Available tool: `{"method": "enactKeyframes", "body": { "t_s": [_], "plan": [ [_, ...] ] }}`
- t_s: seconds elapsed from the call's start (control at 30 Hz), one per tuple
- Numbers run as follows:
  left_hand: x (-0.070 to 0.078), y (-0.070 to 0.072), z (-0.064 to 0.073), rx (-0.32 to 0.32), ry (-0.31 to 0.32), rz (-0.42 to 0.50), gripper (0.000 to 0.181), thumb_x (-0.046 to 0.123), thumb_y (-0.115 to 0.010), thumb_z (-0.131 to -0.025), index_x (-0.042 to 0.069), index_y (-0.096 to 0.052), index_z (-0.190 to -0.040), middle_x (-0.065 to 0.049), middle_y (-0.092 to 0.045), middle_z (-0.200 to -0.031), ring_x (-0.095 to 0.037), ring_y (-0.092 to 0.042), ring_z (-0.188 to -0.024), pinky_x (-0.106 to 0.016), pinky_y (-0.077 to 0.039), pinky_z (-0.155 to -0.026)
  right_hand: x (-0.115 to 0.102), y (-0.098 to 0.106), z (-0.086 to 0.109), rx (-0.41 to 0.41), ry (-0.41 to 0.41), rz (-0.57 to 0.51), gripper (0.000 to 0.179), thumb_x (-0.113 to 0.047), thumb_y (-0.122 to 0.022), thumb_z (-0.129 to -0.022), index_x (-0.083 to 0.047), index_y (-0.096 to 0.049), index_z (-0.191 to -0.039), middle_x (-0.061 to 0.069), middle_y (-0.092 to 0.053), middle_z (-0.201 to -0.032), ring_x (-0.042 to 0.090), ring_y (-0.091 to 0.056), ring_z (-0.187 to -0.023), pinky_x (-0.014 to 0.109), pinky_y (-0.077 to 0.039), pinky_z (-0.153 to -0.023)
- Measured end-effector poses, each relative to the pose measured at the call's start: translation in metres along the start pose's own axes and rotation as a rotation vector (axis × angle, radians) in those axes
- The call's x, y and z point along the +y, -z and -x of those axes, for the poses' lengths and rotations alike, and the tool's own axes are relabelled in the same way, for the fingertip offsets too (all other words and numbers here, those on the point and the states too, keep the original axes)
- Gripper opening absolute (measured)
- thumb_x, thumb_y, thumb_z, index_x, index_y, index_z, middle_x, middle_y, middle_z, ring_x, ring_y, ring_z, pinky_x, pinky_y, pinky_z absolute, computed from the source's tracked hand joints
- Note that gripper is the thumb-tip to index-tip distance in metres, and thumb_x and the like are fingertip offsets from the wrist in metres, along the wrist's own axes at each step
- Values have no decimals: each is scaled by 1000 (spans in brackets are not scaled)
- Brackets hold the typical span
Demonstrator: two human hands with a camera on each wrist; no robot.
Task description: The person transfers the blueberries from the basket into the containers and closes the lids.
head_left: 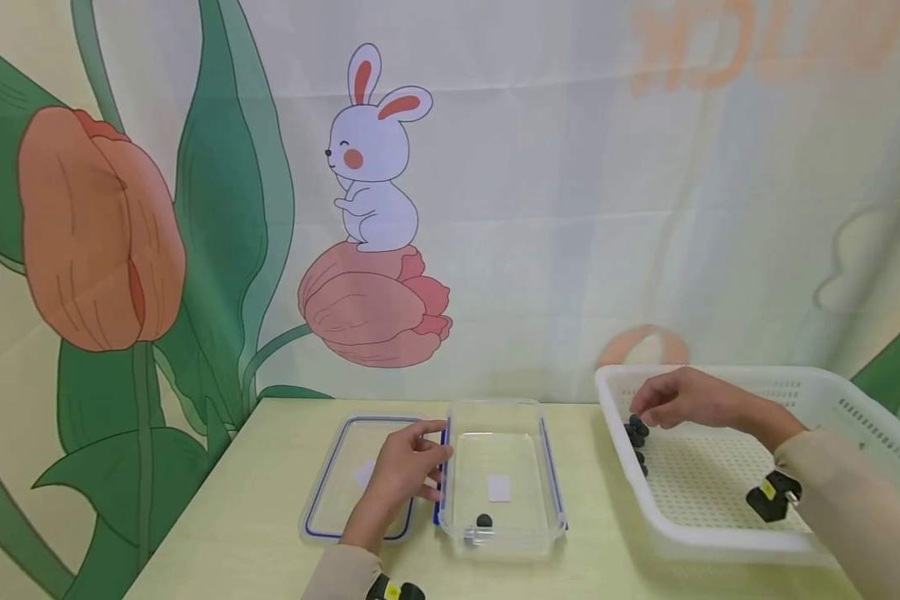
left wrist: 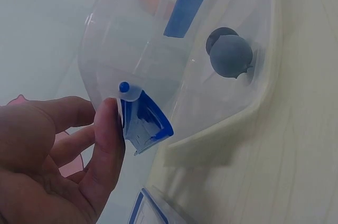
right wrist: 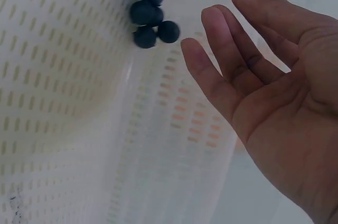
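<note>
A clear plastic food box (head_left: 498, 454) with blue side clips stands on the table. My left hand (head_left: 408, 467) is at its left wall, fingertips touching the edge beside a blue clip (left wrist: 145, 121). Inside, near the front end, lies a dark blueberry (left wrist: 231, 56). To the right, my right hand (head_left: 682, 398) reaches over a white perforated basket (head_left: 720, 542). Its fingers are slightly bent and apart, with nothing between them in the right wrist view. Just beside its fingertips, several blueberries (right wrist: 145, 12) lie bunched along the basket's left wall.
The box's clear lid (head_left: 322, 500) with a blue seal lies flat left of the box, partly under my left forearm. A small pale square (head_left: 498, 488) shows at the box's floor. Behind the table hangs a printed curtain (head_left: 525, 208) with a rabbit and tulips.
</note>
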State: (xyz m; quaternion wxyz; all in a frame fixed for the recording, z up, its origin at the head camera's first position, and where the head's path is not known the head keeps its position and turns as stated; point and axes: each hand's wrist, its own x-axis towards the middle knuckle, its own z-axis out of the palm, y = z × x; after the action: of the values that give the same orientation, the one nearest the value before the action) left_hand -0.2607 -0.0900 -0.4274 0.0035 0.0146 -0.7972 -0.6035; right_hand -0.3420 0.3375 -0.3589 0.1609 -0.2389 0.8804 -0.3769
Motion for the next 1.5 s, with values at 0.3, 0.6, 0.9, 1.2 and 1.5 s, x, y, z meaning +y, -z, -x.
{"method": "enactKeyframes", "body": {
  "t_s": [0.3, 0.6, 0.9, 1.2, 1.5],
  "plan": [
    [0, 0, 0, -4, 5, 4, 46, 10, -74, -100, 9, -65, -144, -11, -63, -99, -20, -66, -72, -31, -63, -55, 23, -10, -2, -142, 64, -43, 17, 4, -67, -97, 9, -72, -112, 10, -65, -90, 15, -52, -73, 27, -47, -65],
    [0, 0, 0, -4, 10, 6, 46, 11, -74, -100, 9, -65, -144, -11, -63, -100, -20, -66, -73, -31, -63, -55, 33, -19, -7, -187, 58, 3, 19, 8, -66, -94, 2, -76, -109, 7, -65, -89, 14, -51, -70, 25, -43, -60],
    [0, 1, 0, -12, 9, 14, 46, 10, -74, -100, 9, -65, -145, -11, -63, -101, -20, -65, -72, -31, -63, -55, 32, -22, -6, -187, 63, 97, 7, 1, -75, -92, 1, -76, -98, 5, -71, -87, 14, -58, -72, 26, -49, -60],
    [1, 1, 0, -13, 8, 15, 45, 10, -73, -100, 9, -65, -145, -11, -63, -100, -21, -66, -73, -31, -63, -55, 31, -23, -4, -157, -5, 171, 6, 1, -76, -90, -4, -76, -93, 1, -72, -84, 12, -59, -69, 27, -52, -60],
    [0, 1, 0, -4, 11, 11, 46, 9, -74, -99, 8, -65, -144, -11, -62, -99, -20, -66, -72, -32, -63, -55, 30, -25, -2, -144, -107, 223, 7, -1, -76, -92, -5, -76, -87, -1, -67, -73, 13, -57, -61, 29, -53, -56]
  ]
}}
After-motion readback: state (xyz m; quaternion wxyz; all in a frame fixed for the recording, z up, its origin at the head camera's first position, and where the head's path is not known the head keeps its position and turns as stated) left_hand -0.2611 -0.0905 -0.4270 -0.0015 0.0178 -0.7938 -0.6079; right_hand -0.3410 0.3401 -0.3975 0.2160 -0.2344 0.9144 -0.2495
